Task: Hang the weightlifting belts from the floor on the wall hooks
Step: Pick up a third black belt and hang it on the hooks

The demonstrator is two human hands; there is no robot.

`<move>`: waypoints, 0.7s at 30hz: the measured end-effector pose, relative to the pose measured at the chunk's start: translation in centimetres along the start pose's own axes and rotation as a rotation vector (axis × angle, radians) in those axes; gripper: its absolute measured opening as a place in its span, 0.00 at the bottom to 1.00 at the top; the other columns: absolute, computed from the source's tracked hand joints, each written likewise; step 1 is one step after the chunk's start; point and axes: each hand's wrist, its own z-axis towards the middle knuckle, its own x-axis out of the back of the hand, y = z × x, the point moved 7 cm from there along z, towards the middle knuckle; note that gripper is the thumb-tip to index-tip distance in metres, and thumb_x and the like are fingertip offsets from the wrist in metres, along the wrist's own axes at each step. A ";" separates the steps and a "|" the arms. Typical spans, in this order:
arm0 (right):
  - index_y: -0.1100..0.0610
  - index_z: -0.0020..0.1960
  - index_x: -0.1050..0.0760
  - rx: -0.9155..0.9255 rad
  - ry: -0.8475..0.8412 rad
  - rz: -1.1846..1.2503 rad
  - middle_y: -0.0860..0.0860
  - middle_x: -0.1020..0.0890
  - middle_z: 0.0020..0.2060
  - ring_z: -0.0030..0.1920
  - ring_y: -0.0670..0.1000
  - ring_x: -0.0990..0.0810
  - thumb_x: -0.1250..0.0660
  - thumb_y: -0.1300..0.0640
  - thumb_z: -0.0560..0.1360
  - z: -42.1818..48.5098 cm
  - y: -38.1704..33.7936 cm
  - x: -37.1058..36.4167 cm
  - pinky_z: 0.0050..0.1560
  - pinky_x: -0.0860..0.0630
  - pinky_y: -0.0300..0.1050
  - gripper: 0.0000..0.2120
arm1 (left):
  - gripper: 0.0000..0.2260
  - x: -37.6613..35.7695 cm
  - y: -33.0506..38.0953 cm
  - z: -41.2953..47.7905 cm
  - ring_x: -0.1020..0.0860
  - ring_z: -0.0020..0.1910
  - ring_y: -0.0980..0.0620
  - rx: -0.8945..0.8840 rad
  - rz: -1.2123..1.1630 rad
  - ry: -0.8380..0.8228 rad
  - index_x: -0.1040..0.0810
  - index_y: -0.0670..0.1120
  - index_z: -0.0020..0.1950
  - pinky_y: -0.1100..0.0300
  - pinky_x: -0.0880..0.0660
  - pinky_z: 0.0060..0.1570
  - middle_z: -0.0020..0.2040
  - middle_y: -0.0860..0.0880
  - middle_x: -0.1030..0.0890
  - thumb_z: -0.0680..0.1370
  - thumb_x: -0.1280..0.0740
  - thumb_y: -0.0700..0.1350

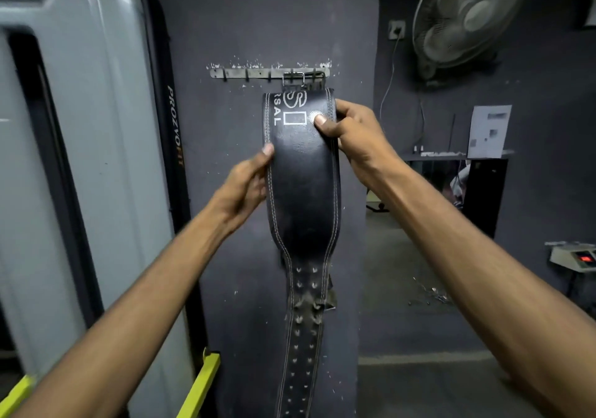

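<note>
dark wall's hook rail (248, 73) carries a black belt (303, 172), both hands' fingers (322, 120) pinching its edges

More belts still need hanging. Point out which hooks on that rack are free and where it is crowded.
The hook rack is bare from its left end up to the belt's buckle; several empty hooks stand there. The right end is crowded: the black belt hangs there, with the left hand and right hand gripping its edges.
</note>
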 end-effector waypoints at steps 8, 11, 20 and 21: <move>0.61 0.65 0.21 0.126 -0.154 0.007 0.56 0.14 0.59 0.61 0.56 0.16 0.29 0.62 0.79 -1.9 -0.6 0.8 0.66 0.22 0.57 0.15 | 0.16 -2.0 7.2 4.1 0.17 0.45 0.46 -0.047 -0.057 0.159 0.22 0.32 0.60 0.58 0.18 0.47 0.49 0.39 0.16 0.75 0.28 0.38; 0.58 0.68 0.22 0.106 -0.243 0.016 0.52 0.15 0.62 0.63 0.52 0.17 0.24 0.61 0.75 -4.5 1.6 1.1 0.66 0.23 0.51 0.22 | 0.09 -2.2 7.5 4.1 0.17 0.46 0.47 -0.122 -0.023 0.135 0.20 0.38 0.56 0.53 0.19 0.57 0.48 0.42 0.17 0.75 0.30 0.34; 0.60 0.55 0.17 -0.026 -0.320 -0.085 0.48 0.14 0.47 0.46 0.49 0.17 0.21 0.48 0.70 -6.9 5.2 -0.3 0.44 0.25 0.38 0.20 | 0.20 -2.2 9.9 2.4 0.17 0.46 0.49 -0.179 0.022 0.095 0.26 0.35 0.68 0.56 0.18 0.50 0.50 0.43 0.17 0.76 0.33 0.32; 0.62 0.54 0.19 -0.036 -0.273 -0.022 0.52 0.19 0.46 0.45 0.53 0.22 0.21 0.42 0.69 -5.5 4.0 0.0 0.41 0.27 0.39 0.26 | 0.21 -2.0 9.8 2.1 0.18 0.48 0.48 -0.183 0.037 0.084 0.27 0.35 0.69 0.55 0.19 0.53 0.52 0.43 0.18 0.76 0.32 0.32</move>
